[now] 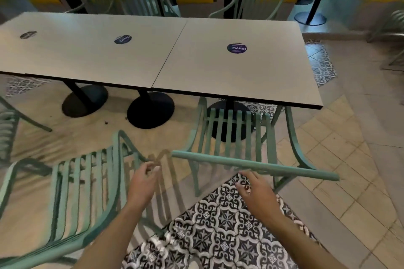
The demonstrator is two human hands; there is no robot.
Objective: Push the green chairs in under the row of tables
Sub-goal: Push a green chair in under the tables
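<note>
From the head camera, the green chairs are looking pale green, made of thin slats with curved arms and a round bar along the top of the back. One green chair [236,137] is sitting part way under the right table [218,72], with its seat going under the table edge and its top bar just in front of the right hand [260,194]. A second green chair [83,192] is standing out on the floor to the left, blurred, near the left hand [144,183]. Bits of other green chairs are showing at the left edge, the right edge, and three behind the tables. Two grey tables are showing pushed together in a row, the left table [76,50] touching the right one. Three round dark stickers [237,48] are lying on the tops; the writing is upside down and seems to say "ClayG". The left hand is curling its fingers loosely and holding nothing. The right hand is reaching with loose fingers just under the top bar, and I cannot tell if it is touching. The hands are apart.
</note>
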